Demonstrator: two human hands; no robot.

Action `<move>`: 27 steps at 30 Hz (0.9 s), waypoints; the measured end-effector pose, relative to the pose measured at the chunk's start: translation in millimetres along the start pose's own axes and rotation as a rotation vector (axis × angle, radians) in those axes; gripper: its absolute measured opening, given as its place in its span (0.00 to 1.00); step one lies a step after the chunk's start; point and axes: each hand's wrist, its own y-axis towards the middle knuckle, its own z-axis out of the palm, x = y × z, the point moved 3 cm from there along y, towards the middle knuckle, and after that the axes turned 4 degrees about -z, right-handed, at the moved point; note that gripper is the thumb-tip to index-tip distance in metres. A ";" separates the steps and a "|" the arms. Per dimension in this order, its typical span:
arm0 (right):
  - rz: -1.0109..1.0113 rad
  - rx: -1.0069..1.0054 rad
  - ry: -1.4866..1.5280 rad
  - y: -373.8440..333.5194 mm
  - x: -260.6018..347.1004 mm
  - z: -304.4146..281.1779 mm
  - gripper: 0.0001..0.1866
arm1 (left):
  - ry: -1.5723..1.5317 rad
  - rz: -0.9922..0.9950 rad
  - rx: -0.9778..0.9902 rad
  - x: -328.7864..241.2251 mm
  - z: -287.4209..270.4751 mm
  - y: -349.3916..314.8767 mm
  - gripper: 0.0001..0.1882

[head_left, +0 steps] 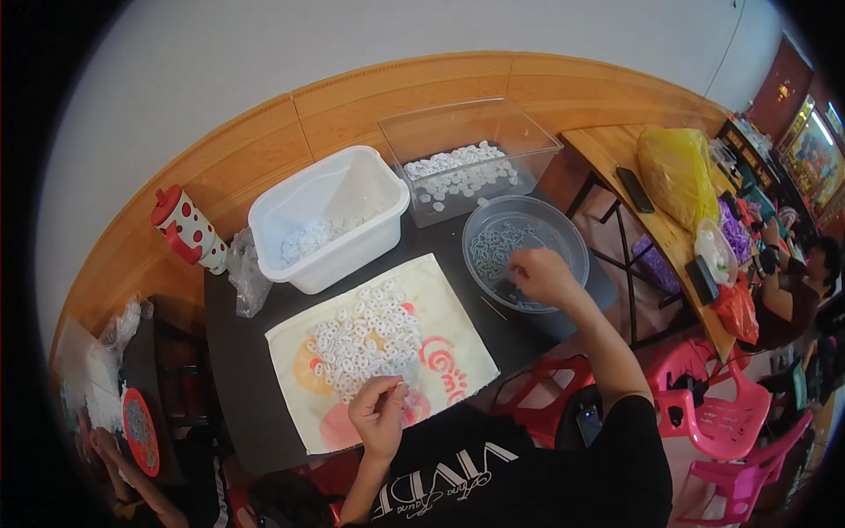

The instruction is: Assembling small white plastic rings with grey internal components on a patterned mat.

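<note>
My left hand [377,415] is closed in a pinch over the near edge of a pale printed cloth [444,304]. A small white plastic piece shows at its fingertips. Just beyond it, a pile of small white plastic pieces with holes [365,339] is spread on the cloth. My right hand [544,276] reaches into a round clear plastic bowl [572,242], its fingers drawn together at the near side of many small grey metal-looking pieces [495,251]. Whatever those fingers hold is too small to make out.
Behind the cloth stand a white tub [330,282] and a clear bin [471,114], both with white pieces inside. A thin stick [494,307] lies by the bowl. Left are a spotted tumbler [189,229] and a plastic bag [247,273]. Other people sit at both sides; pink chairs [722,414] stand right.
</note>
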 end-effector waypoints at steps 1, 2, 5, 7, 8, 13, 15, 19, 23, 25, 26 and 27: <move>-0.031 -0.012 -0.129 1.3 6.9 2.7 0.06 | 0.007 0.017 -0.010 0.8 -1.1 -0.5 0.06; -0.061 -0.024 -0.258 3.0 13.1 4.5 0.05 | 0.015 0.033 -0.019 1.0 -1.3 -0.8 0.06; -0.028 0.048 -0.400 9.8 26.2 13.2 0.04 | -0.003 0.011 -0.039 -0.6 -1.4 -2.4 0.07; -0.063 0.025 -0.401 12.3 30.4 21.0 0.03 | -0.017 0.003 -0.061 4.0 -0.7 -4.5 0.08; -0.095 0.001 -0.404 12.9 31.9 22.8 0.03 | -0.033 -0.005 -0.080 6.0 -1.1 -4.8 0.09; -0.052 0.065 -0.331 16.4 18.5 19.0 0.06 | -0.006 0.027 -0.045 1.2 -1.4 -3.1 0.09; -0.067 0.067 -0.245 15.7 9.0 16.9 0.08 | -0.014 0.032 -0.053 0.0 -2.7 -3.0 0.09; -0.110 -0.123 0.512 9.7 51.9 3.4 0.08 | 0.028 0.005 -0.067 7.4 -9.8 -5.9 0.10; -0.217 0.014 0.980 -18.0 122.6 42.4 0.08 | 0.024 -0.023 -0.032 6.0 -8.0 -2.8 0.11; -0.312 0.021 1.136 -24.0 148.7 70.1 0.10 | -0.103 -0.019 -0.024 8.2 -2.4 -1.8 0.12; -0.300 -0.001 1.223 -26.0 156.9 83.3 0.11 | -0.101 -0.025 -0.041 5.8 -1.4 -1.2 0.12; -0.303 0.019 1.230 -26.7 163.1 94.0 0.11 | -0.137 -0.031 -0.036 0.8 -1.6 -0.5 0.13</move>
